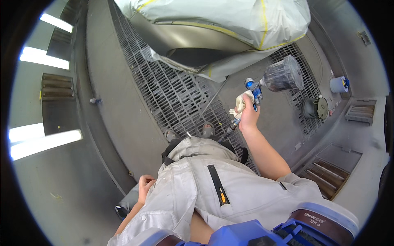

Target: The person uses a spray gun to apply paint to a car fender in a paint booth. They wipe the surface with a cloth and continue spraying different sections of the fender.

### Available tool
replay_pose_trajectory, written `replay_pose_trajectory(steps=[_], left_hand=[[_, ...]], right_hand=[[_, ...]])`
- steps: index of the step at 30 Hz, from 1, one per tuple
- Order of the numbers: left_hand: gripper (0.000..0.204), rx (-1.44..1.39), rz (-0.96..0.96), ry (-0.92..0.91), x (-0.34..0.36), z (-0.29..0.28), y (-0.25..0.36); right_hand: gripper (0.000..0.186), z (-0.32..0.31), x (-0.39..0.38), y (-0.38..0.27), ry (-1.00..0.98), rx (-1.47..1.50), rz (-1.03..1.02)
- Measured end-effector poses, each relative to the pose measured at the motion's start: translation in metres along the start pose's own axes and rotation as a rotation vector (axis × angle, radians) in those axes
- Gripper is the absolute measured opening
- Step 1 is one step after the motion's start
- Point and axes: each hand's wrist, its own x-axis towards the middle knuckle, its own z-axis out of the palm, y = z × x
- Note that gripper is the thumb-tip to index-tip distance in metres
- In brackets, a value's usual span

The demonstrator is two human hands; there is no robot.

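Note:
My right hand (pixel 248 115) is closed around the handle of a blue spray gun (pixel 255 91), with a crumpled off-white cloth (pixel 241 104) pressed in the same grip. A large clouded, dark-stained cup (pixel 283 76) sits on the gun, tipped toward the right. From the bottom of the handle an air fitting and hose (pixel 232 128) run down toward my legs. My left hand (pixel 146 186) is low at my left side against my light grey jacket, its fingers curled in. My body hides the fingertips, so what they hold, if anything, cannot be seen.
Ahead stands a vehicle wrapped in white masking sheet (pixel 283 24) with yellow tape, one grey panel (pixel 176 37) exposed. Floor grating (pixel 164 90) runs beneath my feet. At right are a lidded metal pot (pixel 316 108) and a pale blue bucket (pixel 338 84). A blue respirator (pixel 242 233) hangs lowest in view.

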Motion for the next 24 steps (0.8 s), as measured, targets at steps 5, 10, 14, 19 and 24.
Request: replay_pose_trajectory(steps=[5, 10, 14, 19, 24], left_hand=[[0.019, 0.084, 0.112, 0.018, -0.05, -0.008, 0.036], [0.013, -0.021, 0.084, 0.059, -0.079, 0.007, 0.018], [0.013, -0.117, 0.078, 0.162, -0.082, 0.019, -0.021], [0.019, -0.242, 0.022, 0.382, -0.067, 0.014, -0.102], [0.026, -0.684, -0.434, 0.852, -0.057, -0.004, -0.249]], right_hand=[[0.019, 0.029, -0.013, 0.027, -0.036, 0.012, 0.066], [0.017, 0.056, -0.029, 0.048, -0.134, -0.036, 0.091], [0.019, 0.087, -0.048, 0.064, -0.159, -0.122, 0.101], [0.018, 0.135, -0.07, 0.088, -0.241, -0.136, 0.106], [0.016, 0.191, -0.103, 0.126, -0.241, -0.143, 0.114]])
